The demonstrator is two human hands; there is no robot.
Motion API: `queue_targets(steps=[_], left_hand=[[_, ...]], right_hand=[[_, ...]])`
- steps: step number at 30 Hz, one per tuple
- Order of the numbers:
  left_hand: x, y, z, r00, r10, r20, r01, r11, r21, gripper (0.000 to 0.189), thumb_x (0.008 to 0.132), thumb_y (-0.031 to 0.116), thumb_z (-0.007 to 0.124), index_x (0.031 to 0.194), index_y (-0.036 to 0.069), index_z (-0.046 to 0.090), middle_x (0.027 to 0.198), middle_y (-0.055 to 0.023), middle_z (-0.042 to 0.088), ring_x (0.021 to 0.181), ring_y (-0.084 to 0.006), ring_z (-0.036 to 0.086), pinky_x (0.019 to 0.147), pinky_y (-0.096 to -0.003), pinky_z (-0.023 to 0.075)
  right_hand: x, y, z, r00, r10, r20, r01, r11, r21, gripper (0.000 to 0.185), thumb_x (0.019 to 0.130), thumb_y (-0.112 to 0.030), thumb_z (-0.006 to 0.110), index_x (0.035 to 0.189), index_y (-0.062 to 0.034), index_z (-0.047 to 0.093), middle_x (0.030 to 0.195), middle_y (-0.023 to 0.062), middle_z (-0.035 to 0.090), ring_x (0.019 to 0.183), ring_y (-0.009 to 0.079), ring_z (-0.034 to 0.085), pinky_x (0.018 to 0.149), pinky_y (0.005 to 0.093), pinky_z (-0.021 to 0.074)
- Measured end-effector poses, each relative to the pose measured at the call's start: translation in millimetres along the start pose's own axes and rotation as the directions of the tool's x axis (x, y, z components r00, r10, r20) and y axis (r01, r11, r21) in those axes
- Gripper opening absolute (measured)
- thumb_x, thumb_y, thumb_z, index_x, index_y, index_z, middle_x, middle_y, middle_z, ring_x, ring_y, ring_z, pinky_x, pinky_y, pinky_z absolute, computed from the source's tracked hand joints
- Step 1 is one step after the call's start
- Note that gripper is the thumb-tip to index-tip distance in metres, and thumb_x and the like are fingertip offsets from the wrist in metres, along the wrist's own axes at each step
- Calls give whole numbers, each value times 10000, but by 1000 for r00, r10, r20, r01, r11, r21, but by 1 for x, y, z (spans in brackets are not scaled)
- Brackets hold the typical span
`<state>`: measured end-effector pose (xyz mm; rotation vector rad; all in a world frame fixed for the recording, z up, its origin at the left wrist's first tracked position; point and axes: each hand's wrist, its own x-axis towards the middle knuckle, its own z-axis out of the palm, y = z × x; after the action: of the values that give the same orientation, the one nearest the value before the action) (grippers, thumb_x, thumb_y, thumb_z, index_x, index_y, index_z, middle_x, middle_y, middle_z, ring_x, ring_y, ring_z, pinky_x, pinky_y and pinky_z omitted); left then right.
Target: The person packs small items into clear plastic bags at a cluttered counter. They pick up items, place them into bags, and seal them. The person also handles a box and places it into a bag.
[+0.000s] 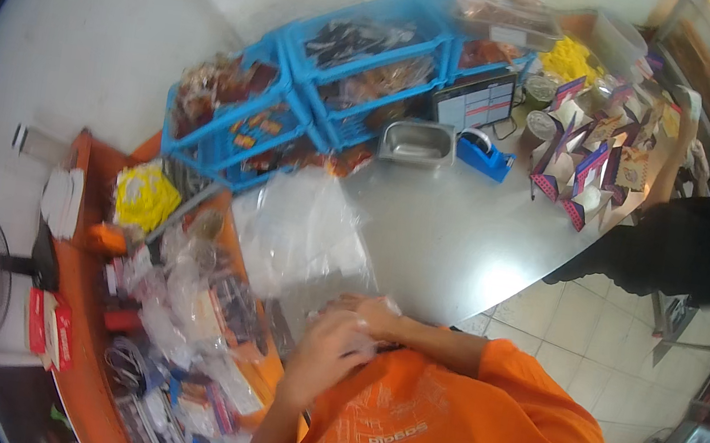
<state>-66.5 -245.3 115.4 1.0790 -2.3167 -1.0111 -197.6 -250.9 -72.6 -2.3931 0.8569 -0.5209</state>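
Both hands meet at the near edge of a metal counter (434,232), close to the front of my orange shirt. My left hand (328,349) is blurred, its fingers bent toward the right hand. Just beyond it, my right hand (366,312) reaches in from the right and lies partly behind the left. Some clear thin plastic (367,344) shows between and around the fingers; whether either hand grips it is not plain. A stack of clear plastic bags (306,235) lies flat on the counter just past my hands.
Blue crates (360,78) with packets line the wall. Near them are a steel pan (418,144), a tape dispenser (486,155) and a tablet (475,103). Several paper food boxes (588,165) stand right, beside another person's arm (673,156). A cluttered orange shelf (94,308) lies left.
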Motion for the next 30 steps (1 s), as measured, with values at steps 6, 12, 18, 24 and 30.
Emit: queue_targets(steps=[6, 12, 18, 24, 30], left_hand=[[-32, -83, 20, 988, -132, -78, 142, 978, 150, 330, 731, 122, 814, 1021, 29, 686, 1004, -123, 671, 959, -319, 653, 840, -381, 522], [-16, -44, 31, 980, 151, 131, -167, 978, 123, 171, 746, 60, 782, 909, 41, 732, 848, -88, 693, 800, -226, 685, 712, -331, 538], [71, -46, -64, 928, 260, 267, -136, 903, -407, 651, 627, 143, 899, 1223, 40, 660, 1172, -133, 677, 927, -192, 655, 826, -323, 523], [-9, -120, 8, 974, -20, 227, 151, 801, -579, 1486, 473, 320, 988, 1579, 158, 10, 1629, -186, 114, 1351, -297, 397, 1098, -405, 380], [-41, -157, 87, 974, 28, -223, -64, 985, -158, 1021, 750, 299, 819, 1519, 111, 175, 1526, -189, 332, 1290, -287, 461, 1099, -420, 353]], right_hand=[[-15, 3, 9, 977, 167, 129, -196, 945, 263, 749, 716, -296, 793, 1382, -105, 509, 1421, 168, 494, 1364, 376, 426, 1080, 445, 420], [-1, -28, -10, 968, -29, -249, 94, 963, 253, 610, 815, -288, 734, 1329, -40, 520, 1354, 174, 519, 1305, 335, 467, 1023, 436, 452], [29, -30, -30, 994, -112, -1, 79, 694, 716, 340, 1001, -289, 507, 1188, -30, 622, 1187, 162, 544, 1027, 328, 557, 945, 431, 441], [13, -37, -45, 981, -36, -189, 107, 918, 381, 287, 954, -293, 579, 1094, -58, 664, 1208, 170, 533, 1245, 371, 411, 1022, 478, 353], [13, -41, -54, 987, 12, -163, 31, 966, 257, 394, 894, -326, 681, 1167, -48, 627, 1216, 137, 514, 1257, 384, 415, 1042, 498, 354]])
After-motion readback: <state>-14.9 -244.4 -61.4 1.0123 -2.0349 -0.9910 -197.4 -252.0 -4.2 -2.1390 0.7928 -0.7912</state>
